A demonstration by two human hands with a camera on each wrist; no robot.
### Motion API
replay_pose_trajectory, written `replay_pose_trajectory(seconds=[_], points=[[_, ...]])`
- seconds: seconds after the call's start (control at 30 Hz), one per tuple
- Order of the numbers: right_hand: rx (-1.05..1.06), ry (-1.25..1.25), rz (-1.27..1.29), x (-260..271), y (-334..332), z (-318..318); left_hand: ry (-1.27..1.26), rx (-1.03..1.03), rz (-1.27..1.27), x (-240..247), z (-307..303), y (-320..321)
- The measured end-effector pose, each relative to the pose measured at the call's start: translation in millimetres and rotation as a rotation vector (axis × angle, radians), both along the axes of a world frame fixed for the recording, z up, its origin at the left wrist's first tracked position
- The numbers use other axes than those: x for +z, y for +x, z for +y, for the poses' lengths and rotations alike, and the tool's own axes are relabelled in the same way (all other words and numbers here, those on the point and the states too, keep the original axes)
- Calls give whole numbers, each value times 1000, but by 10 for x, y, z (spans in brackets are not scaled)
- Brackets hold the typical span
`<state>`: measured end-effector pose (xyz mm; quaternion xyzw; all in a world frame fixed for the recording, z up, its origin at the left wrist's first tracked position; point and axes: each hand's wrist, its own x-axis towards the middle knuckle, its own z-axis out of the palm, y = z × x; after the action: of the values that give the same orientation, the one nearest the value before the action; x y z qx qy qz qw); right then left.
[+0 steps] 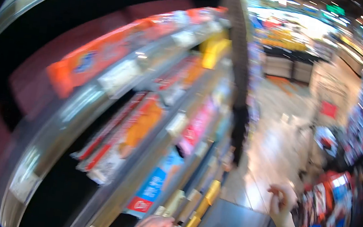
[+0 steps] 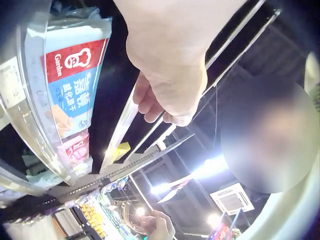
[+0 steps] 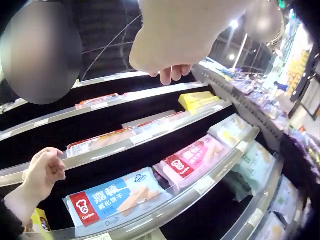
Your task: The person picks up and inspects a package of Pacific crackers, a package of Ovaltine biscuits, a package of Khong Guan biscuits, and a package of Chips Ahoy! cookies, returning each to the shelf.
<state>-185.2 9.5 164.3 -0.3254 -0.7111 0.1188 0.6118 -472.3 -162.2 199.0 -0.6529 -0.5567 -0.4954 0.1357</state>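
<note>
Blue-and-red Garden packet (image 3: 116, 200).

- Shelves (image 1: 132, 166) stand left, packs (image 1: 154, 183) lying on them.
- Floor (image 1: 271, 140) runs right of the shelves.
- Display stand (image 1: 302, 70) sits far.
- Packets (image 1: 321, 199) lie near right, before the cart (image 1: 329, 88).

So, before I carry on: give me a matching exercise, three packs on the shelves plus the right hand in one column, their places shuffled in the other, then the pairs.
1. Blue packet
2. Pink packet
3. Yellow box
4. Right hand

A. On a higher shelf than the other two packs
B. Seen against the aisle floor in the head view
C. Between one of the other packs and a pale packet, right wrist view
D. Nearest the left hand in the right wrist view

Pairs: 1-D, 2-C, 3-A, 4-B
</note>
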Motion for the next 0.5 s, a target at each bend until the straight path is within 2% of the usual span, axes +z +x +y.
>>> replay_pose_trajectory(seconds=[0.03,0.1,0.13,0.2,0.27,0.3,0.33,0.5], points=[[-40,39,-64,20,134,-117,-69,22,-32,-28,7,74],[-112,43,-166,48,381,-381,12,-102,-1,-134,104,112],[-145,16,-192,56,490,-539,-89,-174,-157,-226,129,148],[-219,-33,-195,0,707,-857,-230,-120,-191,-472,176,215],[-329,-63,-214,-128,895,-1183,-253,-227,-433,-660,280,490],[-393,-105,-214,-195,971,-1357,-319,-265,-447,-962,355,396],[-444,-127,-222,-242,1045,-1516,-350,-327,-439,-1062,412,536],[-674,-338,-234,-459,1394,-2137,-539,-586,-365,-1153,474,1245]])
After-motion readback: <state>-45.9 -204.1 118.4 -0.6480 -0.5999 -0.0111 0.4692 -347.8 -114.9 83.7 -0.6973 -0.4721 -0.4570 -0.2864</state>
